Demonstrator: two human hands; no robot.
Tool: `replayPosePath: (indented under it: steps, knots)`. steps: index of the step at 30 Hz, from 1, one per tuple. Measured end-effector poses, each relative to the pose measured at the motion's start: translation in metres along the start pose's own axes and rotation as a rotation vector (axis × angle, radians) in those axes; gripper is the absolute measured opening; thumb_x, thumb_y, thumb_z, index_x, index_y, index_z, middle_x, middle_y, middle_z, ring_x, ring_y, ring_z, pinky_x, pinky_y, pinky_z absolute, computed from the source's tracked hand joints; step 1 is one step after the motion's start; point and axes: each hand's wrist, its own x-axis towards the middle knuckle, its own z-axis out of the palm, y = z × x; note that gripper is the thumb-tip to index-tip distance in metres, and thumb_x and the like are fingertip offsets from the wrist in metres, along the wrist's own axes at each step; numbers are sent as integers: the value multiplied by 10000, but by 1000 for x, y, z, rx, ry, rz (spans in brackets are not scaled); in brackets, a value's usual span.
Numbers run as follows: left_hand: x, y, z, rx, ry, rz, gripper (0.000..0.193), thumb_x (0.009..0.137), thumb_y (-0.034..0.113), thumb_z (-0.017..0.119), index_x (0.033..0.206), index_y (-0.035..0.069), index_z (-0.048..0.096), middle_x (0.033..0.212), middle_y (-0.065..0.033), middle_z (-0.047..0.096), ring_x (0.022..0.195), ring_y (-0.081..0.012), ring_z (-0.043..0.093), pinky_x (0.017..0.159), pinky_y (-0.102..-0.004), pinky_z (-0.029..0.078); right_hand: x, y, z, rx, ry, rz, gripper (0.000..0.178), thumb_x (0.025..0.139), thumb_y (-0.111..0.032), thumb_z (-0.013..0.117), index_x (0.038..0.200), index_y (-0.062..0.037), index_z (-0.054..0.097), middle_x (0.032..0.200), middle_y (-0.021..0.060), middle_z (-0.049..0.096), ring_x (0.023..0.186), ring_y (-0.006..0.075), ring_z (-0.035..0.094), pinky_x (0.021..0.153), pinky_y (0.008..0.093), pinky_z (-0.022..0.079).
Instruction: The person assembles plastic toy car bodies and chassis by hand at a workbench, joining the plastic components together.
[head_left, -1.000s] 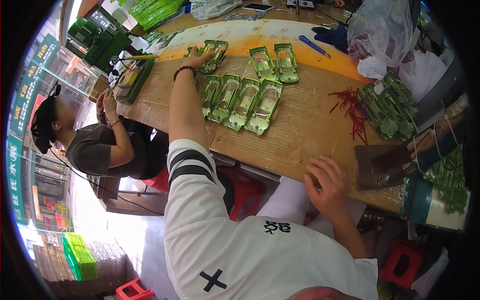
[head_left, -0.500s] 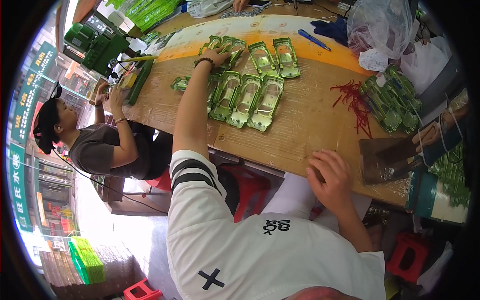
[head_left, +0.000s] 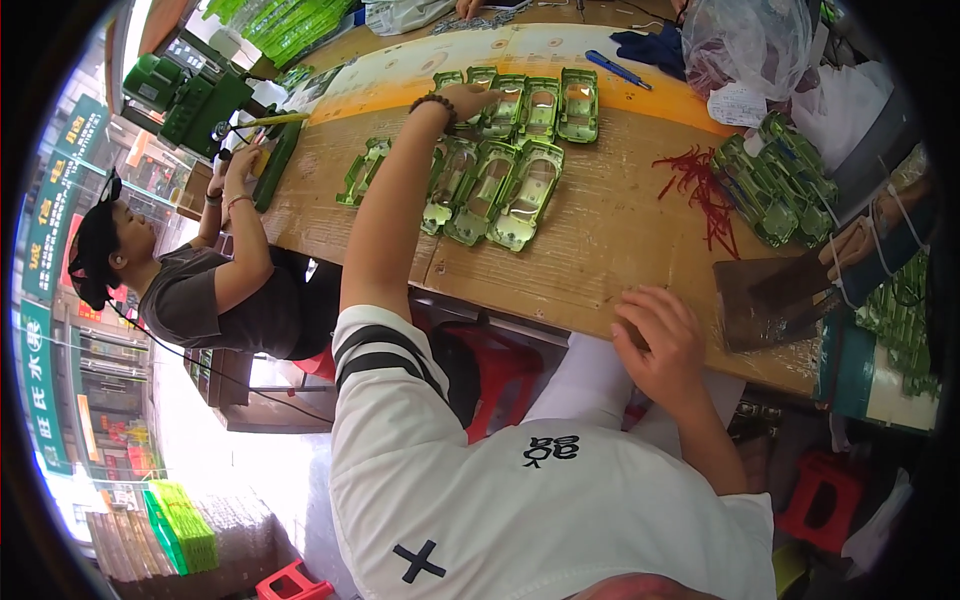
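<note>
Far out, left hand (head_left: 470, 100) flat on green packs (head_left: 520, 105), right hand (head_left: 660, 340) spread open at table edge (head_left: 560, 310).

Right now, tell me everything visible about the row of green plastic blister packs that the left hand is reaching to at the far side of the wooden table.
The row of green plastic blister packs is about four shallow, glossy trays with green rims and pale, shiny centres. They lie flat, side by side and edge to edge, where the wooden table meets an orange strip. The left hand, with a dark beaded bracelet at its wrist, rests on the left end of the row. A second group of like packs lies just nearer. What is inside is too small to tell.
</note>
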Motion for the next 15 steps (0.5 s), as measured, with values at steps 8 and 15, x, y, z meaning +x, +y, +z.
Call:
replayPosePath:
  steps: [8,15]
  knots:
    - [-105,-132,5,-137,194,-266,688,728,492,594,1270,102,431,1221,-201,483,1127,-339,460,927,-374,380,2,0,-2,60,9,-19,167,683,-118,649,827,-44,611,907,90,609,901,272,560,765,383,440]
    - [-170,-165,43,-144,649,-222,768,684,304,703,1282,12,320,1094,-193,562,982,-311,562,825,-345,440,2,1,4,39,9,13,128,692,-102,633,803,-45,601,887,84,608,887,268,559,748,368,446]
